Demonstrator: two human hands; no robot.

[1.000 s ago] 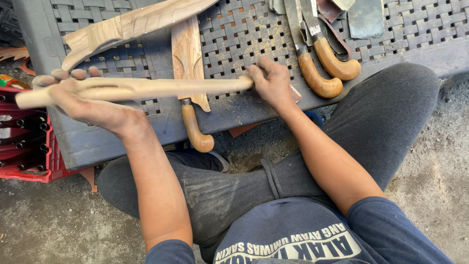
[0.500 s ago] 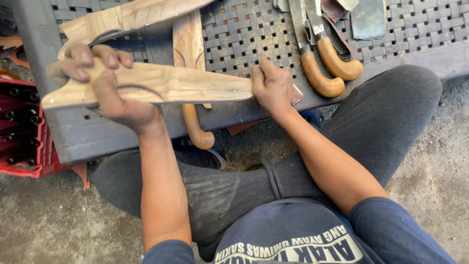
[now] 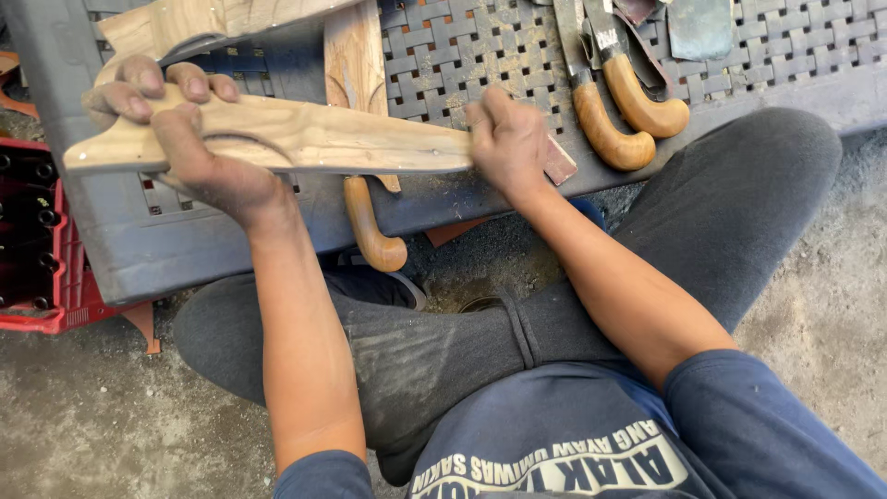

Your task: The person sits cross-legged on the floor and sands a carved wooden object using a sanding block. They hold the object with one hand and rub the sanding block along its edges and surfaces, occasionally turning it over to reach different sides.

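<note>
A long pale carved wooden piece [image 3: 305, 139] lies level in front of me, broad face up, above the grey woven plastic bench [image 3: 443, 55]. My left hand [image 3: 176, 139] grips its wide left end, fingers curled over the top edge. My right hand [image 3: 506, 140] is closed on its narrow right end together with a small reddish-brown sheet, likely sandpaper [image 3: 559, 162], that pokes out to the right.
On the bench lie another carved wooden piece [image 3: 199, 23], a knife with a curved wooden handle [image 3: 370, 226] under the held piece, two more curved-handled blades [image 3: 628, 111] and a metal scraper [image 3: 699, 28]. A red crate [image 3: 37, 249] stands left on the dirt floor.
The wooden piece has been turned from edge-on to broad face up. My left hand has shifted its grip around the wide end; my right hand stays at the narrow end.
</note>
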